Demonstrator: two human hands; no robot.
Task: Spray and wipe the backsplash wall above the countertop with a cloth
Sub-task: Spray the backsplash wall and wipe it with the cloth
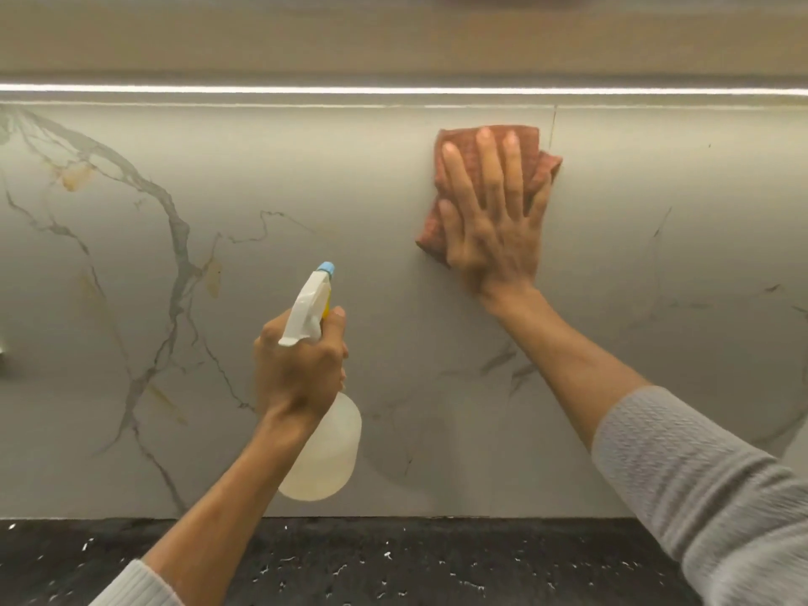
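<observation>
The backsplash wall (306,190) is pale marble-look stone with grey and amber veins. My right hand (494,225) presses a folded reddish-brown cloth (463,142) flat against the wall's upper right part, fingers straight and spread. My left hand (299,365) grips the neck of a translucent white spray bottle (325,452). Its white trigger head and blue nozzle point up at the wall. The bottle hangs in front of the wall's lower middle, above the countertop.
A dark speckled countertop (393,562) runs along the bottom of the view. A bright light strip (393,88) glows under the upper cabinet. A thin vertical seam (554,124) in the wall runs just right of the cloth.
</observation>
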